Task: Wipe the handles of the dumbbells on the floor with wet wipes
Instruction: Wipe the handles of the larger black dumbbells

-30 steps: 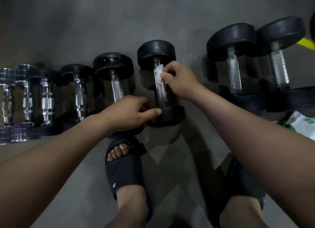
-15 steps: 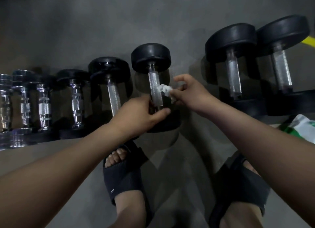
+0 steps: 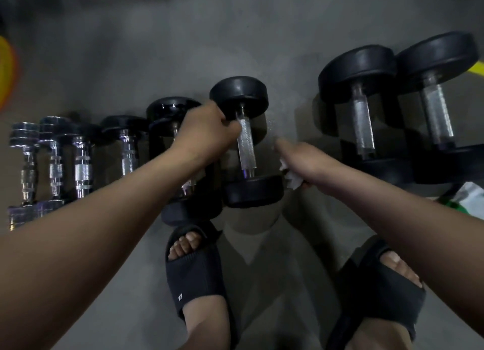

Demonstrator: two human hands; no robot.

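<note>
The middle black dumbbell [image 3: 247, 192] lies on the grey floor with its knurled steel handle [image 3: 246, 148] bare. My left hand [image 3: 207, 135] reaches over the neighbouring black dumbbell [image 3: 171, 110], and its curled fingers meet the top of the middle handle. My right hand [image 3: 306, 161] is off to the right of this dumbbell, apart from the handle. It grips a crumpled white wet wipe [image 3: 289, 178], and one finger points forward.
Two larger black dumbbells [image 3: 361, 124] [image 3: 437, 114] lie to the right, several chrome ones [image 3: 83, 166] to the left. A green-white wipes pack [image 3: 468, 200] sits at the right edge. My sandalled feet [image 3: 193, 271] [image 3: 379, 284] stand just behind the row.
My right hand pulled the wipe off the handle and drew back to the right. My left hand slid from the handle's lower end up to its top.
</note>
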